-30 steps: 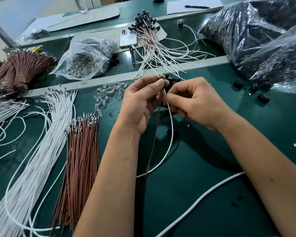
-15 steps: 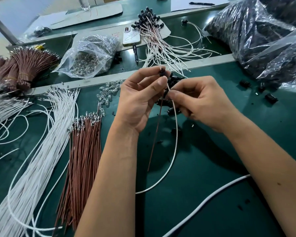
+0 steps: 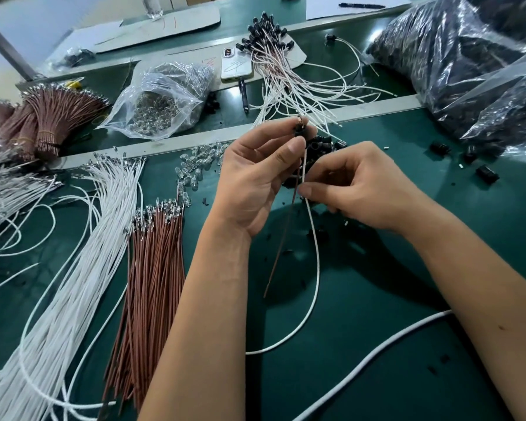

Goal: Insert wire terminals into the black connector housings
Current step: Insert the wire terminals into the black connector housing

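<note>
My left hand (image 3: pixel 255 180) pinches a small black connector housing (image 3: pixel 300 130) between thumb and fingertips, raised above the green mat. A metal terminal sticks out of the housing's top. A brown wire (image 3: pixel 281 241) and a white wire (image 3: pixel 315 259) hang down from the housing. My right hand (image 3: pixel 359 189) pinches the white wire just below the housing, close beside my left thumb. A heap of loose black housings (image 3: pixel 322 145) lies on the mat behind both hands, partly hidden by them.
Bundles of white wires (image 3: pixel 82 256) and brown wires (image 3: pixel 155 262) lie at left. Small clear bulbs (image 3: pixel 195 165) are scattered near a raised divider. Finished assemblies (image 3: pixel 280 65), a phone (image 3: pixel 237 64) and plastic bags (image 3: pixel 164 98) sit beyond. Dark bags (image 3: pixel 456 56) fill the right.
Both hands have lifted the housing a little higher and away from me. The right hand has slid down the white wire, and a terminal now shows above the housing.
</note>
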